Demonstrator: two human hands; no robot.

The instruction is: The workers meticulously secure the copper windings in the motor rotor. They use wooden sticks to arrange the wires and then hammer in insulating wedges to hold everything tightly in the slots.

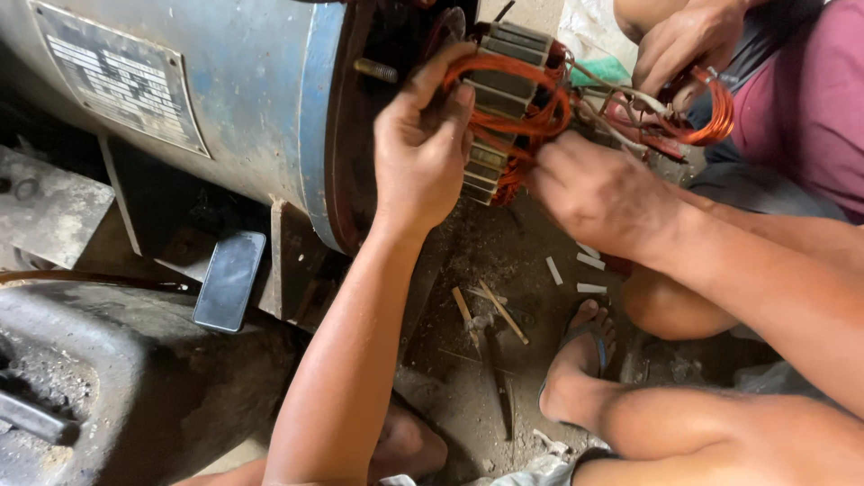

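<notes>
A laminated metal core [495,90] wound with orange copper wire [531,121] juts from the open end of a big blue motor housing [243,99]. My left hand [421,157] reaches up from below and its fingers curl around the copper loops on the core's left side. My right hand [594,193] comes in from the right, fingers closed on the windings at the core's lower right edge. Another person's hand [686,40] at the top right holds a separate copper wire coil [715,112].
A dark phone [229,281] lies on a ledge under the housing. Wooden sticks [490,310] and white paper slips [589,263] are scattered on the dirty floor. A sandalled foot [580,360] rests near them. A black metal casting [117,387] fills the lower left.
</notes>
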